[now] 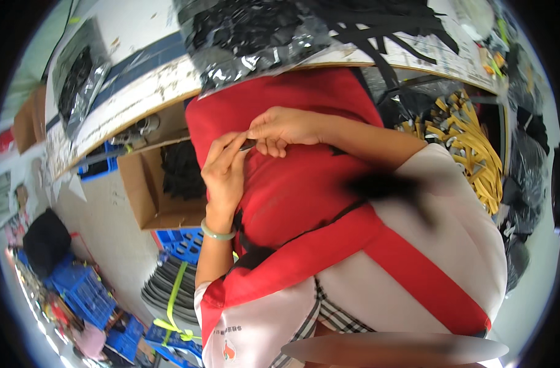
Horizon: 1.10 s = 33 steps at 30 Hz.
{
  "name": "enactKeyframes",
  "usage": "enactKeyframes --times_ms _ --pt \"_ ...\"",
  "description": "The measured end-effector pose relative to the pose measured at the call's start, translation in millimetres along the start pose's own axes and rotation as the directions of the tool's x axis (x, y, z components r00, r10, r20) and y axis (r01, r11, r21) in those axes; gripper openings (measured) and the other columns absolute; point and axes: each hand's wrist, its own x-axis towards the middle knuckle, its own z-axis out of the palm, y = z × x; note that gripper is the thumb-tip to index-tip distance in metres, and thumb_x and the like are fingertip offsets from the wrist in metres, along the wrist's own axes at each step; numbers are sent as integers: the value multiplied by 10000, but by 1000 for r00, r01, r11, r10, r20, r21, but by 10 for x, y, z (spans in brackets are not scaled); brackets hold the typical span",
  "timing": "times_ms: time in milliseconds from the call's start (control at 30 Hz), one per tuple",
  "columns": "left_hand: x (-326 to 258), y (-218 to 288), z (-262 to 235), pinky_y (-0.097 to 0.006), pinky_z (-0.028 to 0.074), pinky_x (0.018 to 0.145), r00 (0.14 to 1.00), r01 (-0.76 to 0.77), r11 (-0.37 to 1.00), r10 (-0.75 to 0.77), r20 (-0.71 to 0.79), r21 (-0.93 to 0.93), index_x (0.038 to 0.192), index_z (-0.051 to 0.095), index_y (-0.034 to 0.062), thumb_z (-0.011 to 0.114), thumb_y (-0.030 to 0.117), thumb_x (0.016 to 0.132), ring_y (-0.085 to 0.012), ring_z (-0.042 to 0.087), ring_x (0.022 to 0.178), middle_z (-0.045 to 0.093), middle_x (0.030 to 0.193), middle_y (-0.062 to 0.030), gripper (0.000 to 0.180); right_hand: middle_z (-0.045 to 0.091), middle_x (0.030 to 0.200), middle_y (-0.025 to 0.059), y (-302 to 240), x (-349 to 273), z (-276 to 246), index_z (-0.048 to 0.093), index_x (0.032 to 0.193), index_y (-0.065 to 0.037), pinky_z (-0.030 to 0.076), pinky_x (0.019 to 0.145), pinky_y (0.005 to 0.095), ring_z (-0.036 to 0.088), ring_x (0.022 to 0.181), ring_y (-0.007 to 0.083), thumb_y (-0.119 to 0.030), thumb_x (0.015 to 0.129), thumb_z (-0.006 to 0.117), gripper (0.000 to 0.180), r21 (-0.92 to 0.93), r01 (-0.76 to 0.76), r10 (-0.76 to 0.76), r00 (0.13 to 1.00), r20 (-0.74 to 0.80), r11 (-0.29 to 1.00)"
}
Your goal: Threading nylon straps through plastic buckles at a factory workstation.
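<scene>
Over the red apron (292, 184) on my lap, my two hands meet at the fingertips. My left hand (223, 168), with a pale green bangle at its wrist, is closed in a pinch on a small dark piece (248, 145). My right hand (283, 132) comes in from the right with thumb and forefinger pressed together right beside that piece. Whether anything is between the right fingertips is hidden. The fingers cover most of the dark piece, so its kind does not show.
A clear plastic bag (249, 37) of black items lies on the worn white table (151, 92), with black straps (384, 37) beside it. Yellow straps (476, 147) are heaped at right. At left stand an open cardboard box (139, 190), blue crates (83, 291) and a bundled grey stack (169, 288).
</scene>
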Motion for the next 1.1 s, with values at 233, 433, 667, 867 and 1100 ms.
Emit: enactKeyframes --times_ms 233,433,667,867,1100 --pt "74 -234 139 -206 481 649 839 521 627 -500 215 -579 1002 680 -29 624 -2 881 -93 600 718 640 938 -50 136 650 823 73 -361 -835 -694 652 985 -52 497 675 277 625 737 158 -195 898 619 171 -922 -24 -872 315 -373 386" --pt "275 -173 267 -192 383 540 866 497 764 -465 183 -412 991 698 5 636 76 900 -58 478 598 605 852 -6 131 577 1184 100 -44 -1019 -1430 623 1164 -117 377 981 383 490 1156 295 -248 815 695 379 -932 -358 -939 300 -171 56" --pt "333 -96 375 -200 367 479 732 636 379 -574 368 -672 1032 662 -13 625 118 915 -51 457 523 607 709 -20 180 642 1061 2 145 -1020 -1457 720 938 -135 389 948 366 554 1054 208 -154 756 723 183 -954 -296 -977 186 -106 47" --pt "412 21 456 -188 392 492 786 606 497 -490 376 -621 1032 661 -18 622 114 918 -52 494 534 635 727 -34 179 647 1057 18 -162 -1129 -1277 692 992 -130 411 888 365 550 1044 231 -215 767 720 243 -959 -285 -962 263 -71 -7" --pt "390 73 481 -193 400 497 810 583 515 -432 397 -629 995 670 -27 636 115 909 -51 503 545 625 715 -27 169 659 1047 10 71 -1185 -1536 692 994 -118 421 893 354 580 1019 236 -159 789 687 209 -957 -278 -954 300 2 -89"
